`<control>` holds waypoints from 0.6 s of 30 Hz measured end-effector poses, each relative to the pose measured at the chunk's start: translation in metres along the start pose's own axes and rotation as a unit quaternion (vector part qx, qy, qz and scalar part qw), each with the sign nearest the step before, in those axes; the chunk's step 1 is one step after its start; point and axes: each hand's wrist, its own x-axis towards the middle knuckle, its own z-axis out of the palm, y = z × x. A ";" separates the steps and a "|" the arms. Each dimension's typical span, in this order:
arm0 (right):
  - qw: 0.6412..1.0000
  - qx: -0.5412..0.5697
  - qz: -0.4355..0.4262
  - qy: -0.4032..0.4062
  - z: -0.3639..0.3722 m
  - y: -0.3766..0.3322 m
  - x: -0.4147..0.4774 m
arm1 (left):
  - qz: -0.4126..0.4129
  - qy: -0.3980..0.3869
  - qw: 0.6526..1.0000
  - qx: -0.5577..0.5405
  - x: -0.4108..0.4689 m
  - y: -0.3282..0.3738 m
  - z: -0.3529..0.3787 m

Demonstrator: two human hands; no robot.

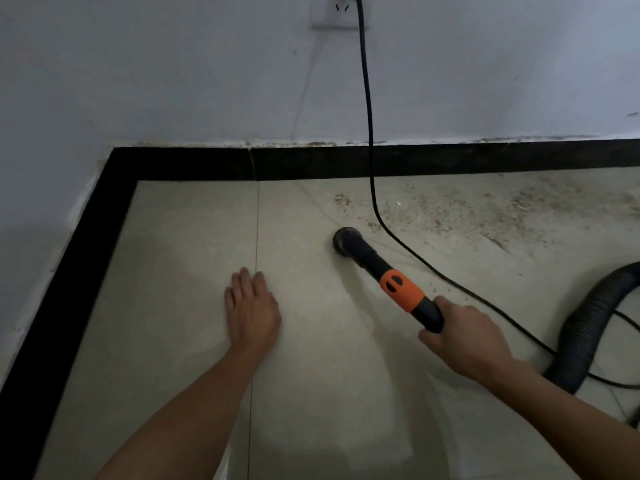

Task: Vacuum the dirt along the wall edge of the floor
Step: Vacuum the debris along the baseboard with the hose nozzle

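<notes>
The right hand (464, 337) is wrapped around the stiff, light-looking vacuum wand (391, 278); its nozzle sits mid-frame beside dirt (485, 209) stretching upper right. The left hand (252, 306) lies flat and empty on the floor (173, 306).

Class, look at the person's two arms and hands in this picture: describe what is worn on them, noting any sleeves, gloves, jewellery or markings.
Nothing is worn. The left hand and right hand are bare, without gloves, rings or a watch. Both forearms are bare right down to the picture's edge, so no sleeves show. No markings are visible on either.
</notes>
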 end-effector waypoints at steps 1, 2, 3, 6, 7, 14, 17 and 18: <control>1.000 -0.008 -0.004 0.000 0.001 0.001 0.002 | -0.003 -0.001 1.000 -0.003 0.004 0.004 0.000; 1.000 -0.011 -0.002 0.003 0.000 0.003 0.003 | -0.001 -0.003 1.000 -0.004 0.008 0.008 0.000; 1.000 -0.007 0.002 0.011 -0.001 0.005 0.006 | 0.005 -0.004 1.000 -0.004 0.010 0.014 -0.001; 0.999 0.031 0.017 0.026 -0.007 -0.001 0.024 | 0.003 0.005 1.000 -0.010 0.012 0.023 -0.002; 0.998 0.047 0.020 0.030 -0.011 -0.004 0.033 | 0.000 0.008 1.000 -0.019 0.011 0.026 -0.003; 0.991 0.126 0.033 0.015 -0.015 -0.048 0.140 | -0.028 0.031 0.999 -0.028 0.031 0.010 0.019; 0.985 0.167 0.036 -0.001 -0.023 -0.055 0.144 | -0.026 0.025 0.999 -0.019 0.025 0.010 0.020; 0.984 0.176 0.033 -0.001 -0.024 -0.056 0.142 | -0.021 0.023 0.999 -0.021 0.022 0.013 0.020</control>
